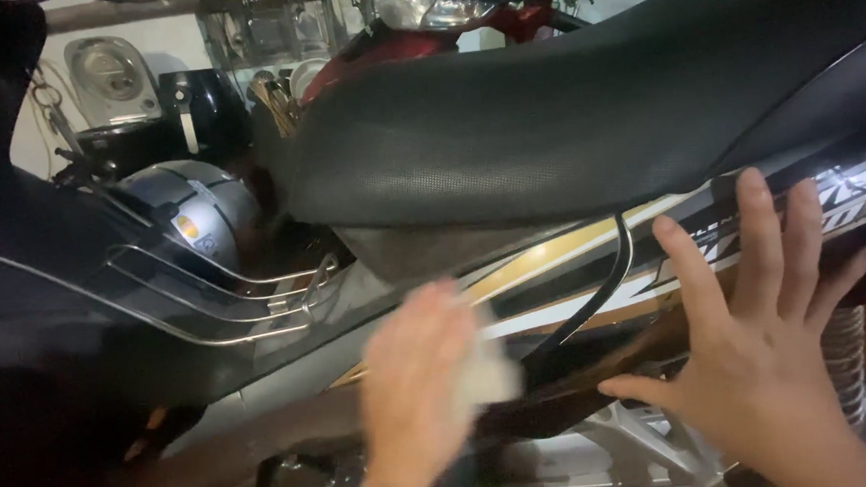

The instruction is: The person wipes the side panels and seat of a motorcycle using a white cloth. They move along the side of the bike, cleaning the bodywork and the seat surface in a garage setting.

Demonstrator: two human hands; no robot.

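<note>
Left hand (416,375): comes up from the bottom edge, forearm roughly vertical, back of hand toward the camera. Motion-blurred, so finger detail is unclear; fingers look bunched and curled, grip can't be confirmed.

Right hand (760,344): enters from lower right, wrist angled up and left. Palm faces away, back of hand visible. All four fingers (758,229) extended and spread, pointing up; thumb stretched out sideways to the left. Flat, open pose, sharp in the frame.

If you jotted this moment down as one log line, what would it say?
left hand: blurred, pressing pale cloth on motorcycle side panel | right hand: open, flat on panel | black seat above | grey helmet behind
</note>
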